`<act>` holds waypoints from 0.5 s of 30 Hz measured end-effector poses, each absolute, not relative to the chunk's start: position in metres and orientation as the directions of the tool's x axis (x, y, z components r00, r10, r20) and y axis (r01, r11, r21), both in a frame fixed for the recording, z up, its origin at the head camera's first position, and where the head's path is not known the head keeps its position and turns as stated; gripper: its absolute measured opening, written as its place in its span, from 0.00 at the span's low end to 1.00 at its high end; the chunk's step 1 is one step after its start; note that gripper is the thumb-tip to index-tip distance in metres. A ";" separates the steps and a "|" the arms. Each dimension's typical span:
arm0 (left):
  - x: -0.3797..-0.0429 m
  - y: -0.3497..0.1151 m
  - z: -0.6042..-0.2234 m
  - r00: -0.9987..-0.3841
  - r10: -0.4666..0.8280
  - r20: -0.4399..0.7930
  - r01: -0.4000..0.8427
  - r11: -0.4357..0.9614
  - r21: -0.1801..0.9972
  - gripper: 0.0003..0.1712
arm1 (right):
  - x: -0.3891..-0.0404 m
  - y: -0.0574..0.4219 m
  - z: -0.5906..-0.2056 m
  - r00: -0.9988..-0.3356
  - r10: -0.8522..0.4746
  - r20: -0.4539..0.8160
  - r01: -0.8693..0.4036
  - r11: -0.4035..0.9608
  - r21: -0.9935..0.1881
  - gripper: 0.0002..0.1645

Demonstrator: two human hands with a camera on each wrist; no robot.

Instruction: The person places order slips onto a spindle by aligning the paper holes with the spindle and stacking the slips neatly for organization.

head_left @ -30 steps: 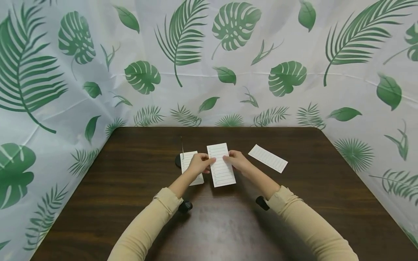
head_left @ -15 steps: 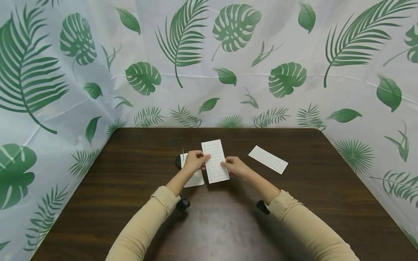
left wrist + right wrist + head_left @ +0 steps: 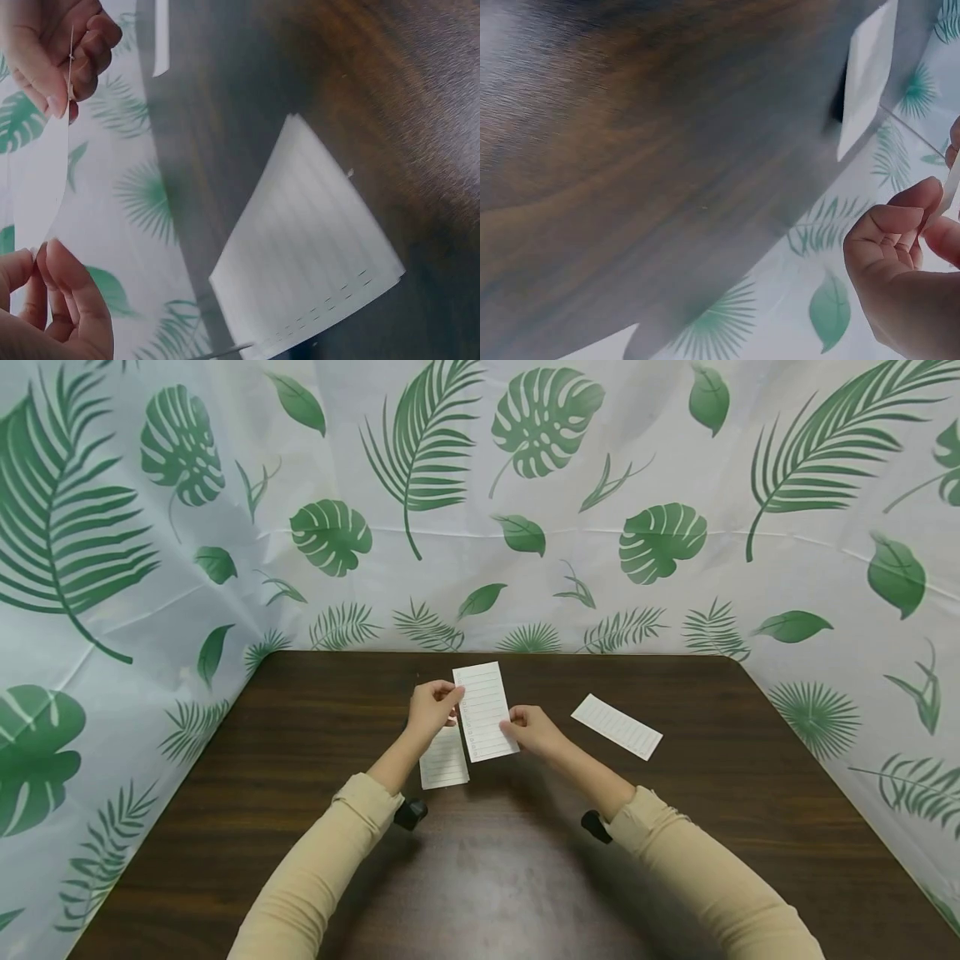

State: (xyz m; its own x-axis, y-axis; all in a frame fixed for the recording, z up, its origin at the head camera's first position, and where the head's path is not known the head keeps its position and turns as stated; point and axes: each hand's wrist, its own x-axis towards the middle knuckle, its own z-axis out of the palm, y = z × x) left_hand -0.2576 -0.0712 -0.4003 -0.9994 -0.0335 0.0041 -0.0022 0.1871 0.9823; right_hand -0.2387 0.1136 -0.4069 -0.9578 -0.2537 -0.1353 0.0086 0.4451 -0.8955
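Above the middle of the table, both hands hold up one white lined checklist slip (image 3: 483, 714). My left hand (image 3: 431, 706) pinches its left edge near the top, thumb in front. On the lower right edge, my right hand (image 3: 534, 727) pinches it between thumb and curled fingers. Beneath and left of it lies a stack of similar slips (image 3: 444, 764). In the left wrist view a thin metal spike (image 3: 225, 352) stands at that stack's edge. Its black base (image 3: 840, 101) shows under the stack in the right wrist view; in the head view the left hand hides it.
A single lined slip (image 3: 617, 727) lies slanted on the dark wooden table (image 3: 510, 877), to the right of the hands. Behind the table hangs a white curtain (image 3: 450, 568) with green leaf prints.
Both hands have carried the slip up, away from the body, and to the left, toward the spike. The left hand has shifted higher along its edge; the right grips lower. The loose slip stays put.
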 end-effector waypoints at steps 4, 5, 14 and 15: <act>-0.259 -0.079 -0.391 -0.997 -0.074 0.038 0.021 0.212 0.977 0.12 | -0.241 0.104 -0.398 -0.959 -0.242 -0.149 0.023 0.454 -0.891 0.11; -0.259 -0.082 -0.389 -0.996 -0.081 0.039 0.021 0.215 0.976 0.12 | -0.241 0.102 -0.395 -0.958 -0.243 -0.154 0.027 0.457 -0.889 0.11; -0.265 -0.104 -0.372 -0.994 -0.105 0.026 0.009 0.160 0.987 0.15 | -0.249 0.077 -0.378 -0.952 -0.253 -0.173 0.048 0.435 -0.899 0.11; -0.266 -0.106 -0.371 -0.994 -0.102 0.029 0.012 0.159 0.987 0.16 | -0.250 0.075 -0.377 -0.951 -0.255 -0.173 0.046 0.437 -0.898 0.11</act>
State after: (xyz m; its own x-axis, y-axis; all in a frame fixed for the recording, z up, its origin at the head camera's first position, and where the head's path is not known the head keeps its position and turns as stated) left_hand -0.2660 -0.1059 -0.3712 -0.9943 -0.1023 0.0291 0.0125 0.1591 0.9872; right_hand -0.2495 0.0749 -0.3774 -0.9514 -0.2548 -0.1729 0.0463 0.4368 -0.8983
